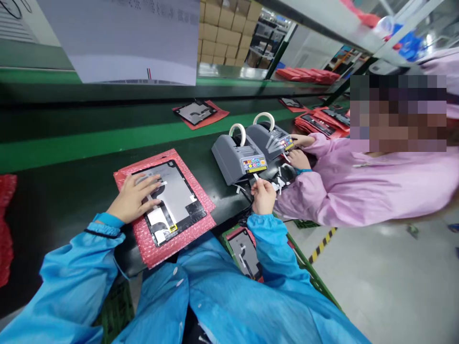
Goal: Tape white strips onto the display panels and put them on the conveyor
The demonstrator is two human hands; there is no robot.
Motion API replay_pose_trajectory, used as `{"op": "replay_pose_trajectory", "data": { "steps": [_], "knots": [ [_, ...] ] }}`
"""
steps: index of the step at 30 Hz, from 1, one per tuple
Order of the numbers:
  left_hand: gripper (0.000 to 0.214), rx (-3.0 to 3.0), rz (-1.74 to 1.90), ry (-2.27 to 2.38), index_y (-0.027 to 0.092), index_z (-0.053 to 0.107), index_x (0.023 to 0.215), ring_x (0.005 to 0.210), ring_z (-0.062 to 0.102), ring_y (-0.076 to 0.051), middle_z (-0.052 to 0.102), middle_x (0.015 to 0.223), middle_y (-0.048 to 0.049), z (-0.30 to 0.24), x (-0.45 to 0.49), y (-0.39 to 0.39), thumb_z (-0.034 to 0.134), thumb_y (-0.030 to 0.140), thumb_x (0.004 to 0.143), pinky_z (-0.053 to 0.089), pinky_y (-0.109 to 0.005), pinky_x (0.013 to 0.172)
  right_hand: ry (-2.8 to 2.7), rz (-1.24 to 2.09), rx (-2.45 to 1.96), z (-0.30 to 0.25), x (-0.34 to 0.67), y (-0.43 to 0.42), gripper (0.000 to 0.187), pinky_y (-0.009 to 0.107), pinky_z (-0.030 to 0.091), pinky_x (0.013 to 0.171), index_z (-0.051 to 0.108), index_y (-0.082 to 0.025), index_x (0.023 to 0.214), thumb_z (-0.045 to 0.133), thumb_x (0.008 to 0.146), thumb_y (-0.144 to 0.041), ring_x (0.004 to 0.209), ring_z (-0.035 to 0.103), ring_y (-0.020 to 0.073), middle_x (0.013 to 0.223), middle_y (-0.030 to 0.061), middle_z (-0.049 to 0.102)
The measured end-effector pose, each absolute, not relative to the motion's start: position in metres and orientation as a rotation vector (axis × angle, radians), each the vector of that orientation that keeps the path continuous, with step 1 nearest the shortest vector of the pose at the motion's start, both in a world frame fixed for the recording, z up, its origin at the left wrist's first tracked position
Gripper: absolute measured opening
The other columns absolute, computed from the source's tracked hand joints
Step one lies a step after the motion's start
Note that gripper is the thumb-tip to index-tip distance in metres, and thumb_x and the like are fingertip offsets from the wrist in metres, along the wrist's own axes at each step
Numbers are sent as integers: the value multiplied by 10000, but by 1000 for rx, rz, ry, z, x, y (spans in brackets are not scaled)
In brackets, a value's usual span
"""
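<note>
My left hand (138, 197) lies flat with fingers spread on a grey and black flat panel (181, 193). A black strip with a yellow-framed end runs along that panel, with white patches around it. Pink bubble-wrap bags (145, 253) lie beneath the panel. At the front of the nearer grey tape dispenser (233, 155), my right hand (264, 195) pinches a short piece of white tape (256, 177). A roll of pale tape (237, 133) stands in the top of this dispenser. Whether the tape piece is free of the dispenser I cannot tell.
A second tape dispenser (267, 138) stands beside the first, with a co-worker's hands (299, 157) at it. Another panel (195, 112) lies on the belt beyond. A green crate (229, 241) holding a panel sits below the table edge. Red bags (7, 215) lie at left.
</note>
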State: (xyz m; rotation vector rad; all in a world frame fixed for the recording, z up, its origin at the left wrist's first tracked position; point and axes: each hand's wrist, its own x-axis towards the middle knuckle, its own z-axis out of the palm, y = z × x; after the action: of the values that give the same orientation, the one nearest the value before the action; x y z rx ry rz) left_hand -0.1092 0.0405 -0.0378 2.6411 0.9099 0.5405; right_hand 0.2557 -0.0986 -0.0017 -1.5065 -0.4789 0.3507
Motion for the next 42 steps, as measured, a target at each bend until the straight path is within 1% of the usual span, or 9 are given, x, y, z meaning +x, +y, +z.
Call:
{"op": "replay_pose_trajectory", "data": {
  "steps": [4,9,14,18,24,28,34,37,42],
  "knots": [
    [434,2645,670,987,221,635,1162,1252,401,-332,538,1356,-87,-25,-102,39,384,463,903,308,-509,1072,-466,249,-1525,-8,259,-109,440,189,391,460,456,-205,792,602,693,-608,544,539,79,667,-29,576],
    [417,2642,685,937,219,638,1149,1249,396,-332,530,1359,-84,-14,-88,34,412,463,898,299,-532,1077,-459,213,-1520,-10,260,-105,499,187,403,475,351,-243,911,641,674,-574,649,612,108,817,3,655],
    [428,2657,688,889,204,639,1151,1246,399,-347,537,1353,-100,-13,-80,29,420,462,889,284,-554,1072,-402,240,-1499,-9,256,-95,550,186,374,461,339,-245,922,700,616,-525,640,621,118,731,-34,623],
    [413,2658,678,873,217,652,1125,1234,411,-342,547,1342,-93,-13,-79,30,427,468,887,294,-549,1062,-387,249,-1486,-11,257,-92,564,196,379,484,322,-248,919,743,585,-421,623,612,114,695,-60,621],
    [401,2588,733,818,182,678,1045,1167,457,-306,624,1217,-109,-4,-62,24,440,471,900,351,-501,1017,-576,245,-1459,6,243,-104,540,239,443,610,304,-250,928,742,613,-292,585,580,98,664,-80,638],
    [371,2418,813,750,168,677,983,966,550,-229,698,993,-84,13,-34,6,475,470,906,404,-418,938,-980,514,-1467,26,206,-104,474,273,462,658,326,-255,982,709,703,-270,636,598,117,703,-66,648],
    [256,2249,755,772,176,636,826,855,549,-193,680,828,-42,26,-17,-3,565,418,874,419,-354,850,-1526,768,-1409,33,164,-72,341,301,467,678,379,-242,974,659,784,-278,657,581,124,762,-31,631],
    [211,2157,708,871,177,589,713,815,537,-187,651,759,-28,22,-25,-3,582,324,865,419,-343,820,-1550,882,-1383,27,160,-58,396,308,470,680,349,-249,1008,672,785,-304,693,606,140,779,-20,652],
    [169,1977,723,992,179,569,687,804,535,-177,624,731,-15,15,-31,-2,597,249,838,423,-328,807,-1327,1043,-1379,20,162,-47,498,306,486,685,312,-262,992,722,725,-355,729,632,148,816,-14,670]
  ]
}}
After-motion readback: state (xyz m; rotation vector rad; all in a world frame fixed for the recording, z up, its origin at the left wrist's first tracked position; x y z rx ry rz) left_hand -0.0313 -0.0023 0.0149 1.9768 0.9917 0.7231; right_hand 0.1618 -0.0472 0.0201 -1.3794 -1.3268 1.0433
